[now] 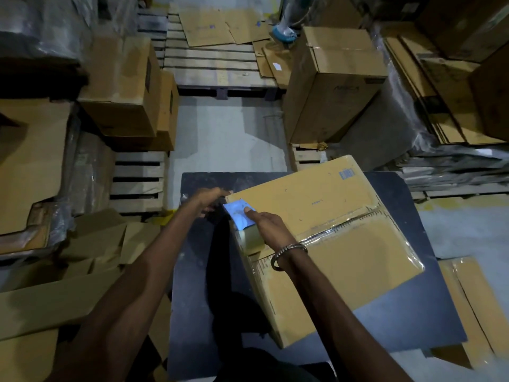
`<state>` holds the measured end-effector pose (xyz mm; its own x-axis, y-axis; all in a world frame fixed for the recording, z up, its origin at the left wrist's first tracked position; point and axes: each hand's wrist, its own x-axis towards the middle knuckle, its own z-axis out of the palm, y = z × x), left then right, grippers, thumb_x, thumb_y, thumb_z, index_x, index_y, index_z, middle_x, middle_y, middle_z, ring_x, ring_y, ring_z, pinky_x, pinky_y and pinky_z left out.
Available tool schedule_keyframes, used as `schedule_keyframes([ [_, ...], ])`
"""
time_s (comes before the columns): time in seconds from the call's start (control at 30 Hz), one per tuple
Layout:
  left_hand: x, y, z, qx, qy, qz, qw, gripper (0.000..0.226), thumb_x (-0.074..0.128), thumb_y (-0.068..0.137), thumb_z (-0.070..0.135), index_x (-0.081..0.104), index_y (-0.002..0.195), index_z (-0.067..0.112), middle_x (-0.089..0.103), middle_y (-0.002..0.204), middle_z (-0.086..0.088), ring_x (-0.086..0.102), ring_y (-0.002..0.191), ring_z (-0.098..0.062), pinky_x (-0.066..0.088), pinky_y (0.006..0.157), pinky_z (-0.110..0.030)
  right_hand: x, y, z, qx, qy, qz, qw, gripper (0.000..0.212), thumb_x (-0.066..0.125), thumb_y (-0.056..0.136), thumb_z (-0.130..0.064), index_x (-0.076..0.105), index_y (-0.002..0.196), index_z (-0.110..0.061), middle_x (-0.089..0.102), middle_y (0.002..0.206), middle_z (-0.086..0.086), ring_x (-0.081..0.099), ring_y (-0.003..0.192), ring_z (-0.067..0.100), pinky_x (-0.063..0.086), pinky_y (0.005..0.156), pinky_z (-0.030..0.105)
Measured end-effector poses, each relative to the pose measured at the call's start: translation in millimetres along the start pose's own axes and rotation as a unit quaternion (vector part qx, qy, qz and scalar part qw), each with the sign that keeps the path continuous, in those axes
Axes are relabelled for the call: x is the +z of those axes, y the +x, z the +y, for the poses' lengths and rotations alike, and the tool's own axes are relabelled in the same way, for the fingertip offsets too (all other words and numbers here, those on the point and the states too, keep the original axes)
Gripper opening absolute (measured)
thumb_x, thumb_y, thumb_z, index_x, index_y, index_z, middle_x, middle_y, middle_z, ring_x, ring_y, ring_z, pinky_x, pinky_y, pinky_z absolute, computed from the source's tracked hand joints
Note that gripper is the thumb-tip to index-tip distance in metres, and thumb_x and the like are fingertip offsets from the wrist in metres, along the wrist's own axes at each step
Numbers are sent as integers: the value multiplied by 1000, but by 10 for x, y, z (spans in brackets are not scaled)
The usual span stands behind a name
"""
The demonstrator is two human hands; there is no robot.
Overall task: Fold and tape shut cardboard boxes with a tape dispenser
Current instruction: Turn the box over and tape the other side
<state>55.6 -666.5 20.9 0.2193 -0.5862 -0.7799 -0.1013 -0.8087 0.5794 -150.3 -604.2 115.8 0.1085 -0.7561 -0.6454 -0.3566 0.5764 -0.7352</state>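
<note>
Box point(325, 230) lies on the dark table point(407, 323), turned at an angle, its far corner past the table's far edge; top flaps are closed and a strip of clear tape point(349, 219) runs along the centre seam from the right edge toward me; more clear film shows on the near right corner. My right hand point(265, 224) grips the tape dispenser point(245, 224) at the box's left edge, where the seam ends; forefinger lies stretched on its blue plate, the other fingers curl around the body; the tape roll point(252, 239) sits just under the hand, against the box's left side; a metal bangle point(287, 255) is on that wrist. My left hand point(209, 201) is at the box's far left corner, beside the dispenser's front; fingers curled, touching something dark there, but the frame is too dim to tell what, or whether they really hold it. Around the table: pallets point(220, 64), stacked cartons point(129, 92) on the left, a tall carton point(336, 86) on the right, flat cardboard sheets point(225, 27) on the far pallet; a taped box point(473, 307) on the floor to my right.
</note>
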Motion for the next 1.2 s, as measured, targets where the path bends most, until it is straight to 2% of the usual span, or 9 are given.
schedule_keyframes([
  [0.13, -49, 85, 48, 151, -12, 77, 986, 42, 83, 83, 56, 77, 82, 14, 74, 79, -3, 66, 74, -20, 50, 71, -32, 28, -18, 47, -7, -23, -1, 1000, 51, 62, 96, -58, 68, 91, -7, 56, 83, -3, 50, 77, 15, 38, 71, 31],
  [0.27, -30, -37, 115, 252, 127, 2, 959, 18, 91, 82, 32, 85, 89, 16, 79, 84, 5, 67, 69, 10, 50, 66, -9, 70, -52, 27, -20, -42, 3, 999, 47, 60, 98, -57, 51, 68, -21, 48, 70, -8, 45, 68, 12, 32, 64, 30],
  [0.47, 20, 34, -47, 312, 122, 52, 941, 20, 89, 85, 26, 86, 98, 12, 78, 84, 7, 67, 71, 12, 51, 69, -7, 164, -45, 51, -18, -32, 36, 999, 41, 56, 99, -54, 65, 87, -16, 63, 93, 2, 56, 91, 23, 39, 77, 34],
  [0.6, 19, 36, -63, 320, 146, 63, 934, 16, 88, 85, 37, 86, 93, 24, 77, 80, 16, 70, 75, 6, 56, 76, -20, 210, -95, 116, -30, -48, 86, 995, 46, 53, 101, -50, 44, 66, -22, 47, 72, -2, 44, 80, 25, 34, 75, 34],
  [0.73, 18, 126, -107, 326, 155, 91, 928, 14, 81, 76, 62, 79, 76, 49, 74, 76, 28, 73, 81, 2, 59, 81, -28, -36, -468, 471, -24, -159, 61, 985, 48, 48, 104, -51, 53, 71, -17, 56, 74, 1, 53, 78, 26, 38, 72, 35],
  [0.87, 51, 105, -55, 314, 146, 76, 935, 15, 89, 83, 39, 85, 90, 26, 78, 83, 13, 73, 82, -4, 58, 85, -29, -160, -818, 778, 2, -179, 67, 982, 51, 48, 103, -52, 52, 64, -19, 59, 65, -1, 57, 69, 24, 41, 66, 34],
  [0.93, 94, 61, -31, 307, 174, 95, 931, 15, 88, 85, 36, 85, 91, 22, 78, 84, 6, 72, 82, -7, 58, 86, -31, -157, -727, 711, 27, -191, 64, 979, 51, 48, 101, -53, 57, 67, -16, 64, 72, 4, 61, 74, 28, 42, 66, 34],
  [1.03, 185, -76, 24, 292, 245, 158, 911, 12, 81, 88, 41, 83, 92, 29, 80, 89, 6, 74, 88, -15, 61, 86, -38, -139, -586, 669, 45, -211, 61, 975, 55, 45, 99, -57, 68, 91, -8, 70, 101, 17, 64, 95, 34, 42, 75, 35],
  [1.2, 627, -431, 129, 384, 348, 199, 831, 34, 63, 93, 24, 74, 125, 23, 74, 126, -4, 66, 119, -31, 53, 98, -42, -144, -618, 673, 39, -219, 71, 972, 61, 42, 101, -57, 69, 113, -4, 68, 123, 23, 63, 111, 39, 46, 88, 38],
])
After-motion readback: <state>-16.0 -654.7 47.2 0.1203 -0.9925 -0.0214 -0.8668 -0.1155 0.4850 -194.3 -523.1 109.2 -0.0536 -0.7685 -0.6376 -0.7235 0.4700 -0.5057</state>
